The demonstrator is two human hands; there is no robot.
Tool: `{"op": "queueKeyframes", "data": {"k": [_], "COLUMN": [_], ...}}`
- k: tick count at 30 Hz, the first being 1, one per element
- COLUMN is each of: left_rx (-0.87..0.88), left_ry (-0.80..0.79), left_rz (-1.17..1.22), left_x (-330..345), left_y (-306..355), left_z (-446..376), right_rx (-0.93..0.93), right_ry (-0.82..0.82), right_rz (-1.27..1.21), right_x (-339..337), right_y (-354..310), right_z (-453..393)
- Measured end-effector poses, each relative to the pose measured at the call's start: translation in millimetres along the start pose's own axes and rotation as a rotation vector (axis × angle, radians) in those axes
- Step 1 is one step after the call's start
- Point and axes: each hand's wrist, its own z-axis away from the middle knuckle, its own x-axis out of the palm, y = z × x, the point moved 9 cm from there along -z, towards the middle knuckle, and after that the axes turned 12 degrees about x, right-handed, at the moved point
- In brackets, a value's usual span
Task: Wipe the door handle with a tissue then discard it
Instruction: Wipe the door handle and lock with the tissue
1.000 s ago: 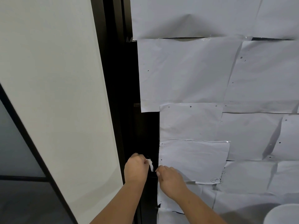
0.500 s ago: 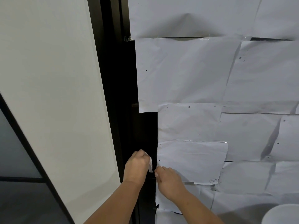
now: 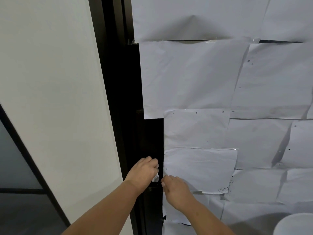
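White tissue (image 3: 156, 178) | pinched under left hand (image 3: 143, 172) fingers (image 3: 155, 162)

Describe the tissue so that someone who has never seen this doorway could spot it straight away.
Start at the dark door edge, the black vertical strip between the pale wall and the taped paper sheets. Follow it down to where the two hands meet. The tissue is the small crumpled white scrap poking out beneath the left hand, the only white thing against that black strip.

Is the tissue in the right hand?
No, the white tissue sticks out of the closed left hand, while the right hand rests on the papered door.
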Motion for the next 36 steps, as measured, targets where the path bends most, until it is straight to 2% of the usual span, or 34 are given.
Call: {"op": "queueKeyframes", "data": {"k": [3,8,13,16,24,28,30,32,34,36], "left_rx": [0.038,-0.034,-0.002,-0.062,-0.536,-0.885,-1.057,-1.138,-1.237,-1.412], "left_ry": [-0.025,0.08,0.014,0.016,0.273,0.532,0.605,0.66,0.73,0.771], "left_rz": [-0.067,0.01,-0.007,0.014,0.363,0.748,0.846,0.89,1.084,1.347], "left_x": [-1,-10,-8,-6,9,17,26,31,34,47], "left_y": [1,-7,0,-5,-17,-18,-16,-16,-18,-16], "left_z": [0,13,2,4,40,69,81,84,85,86], "right_rx": [0.004,0.007,0.018,0.016,0.023,0.022,0.019,0.019,0.02,0.022], "right_ry": [-0.013,-0.004,-0.001,-0.006,-0.005,-0.019,-0.02,-0.02,-0.02,-0.018], "right_rz": [-0.015,-0.024,-0.021,-0.018,-0.003,-0.021,-0.018,-0.011,-0.005,-0.004], "right_x": [0,-2,-2,-3,0,1,1,2,2,1], "right_y": [1,0,-2,-1,0,1,2,2,1,0], "right_z": [-1,0,1,1,1,0,-1,-1,-2,-2]}}
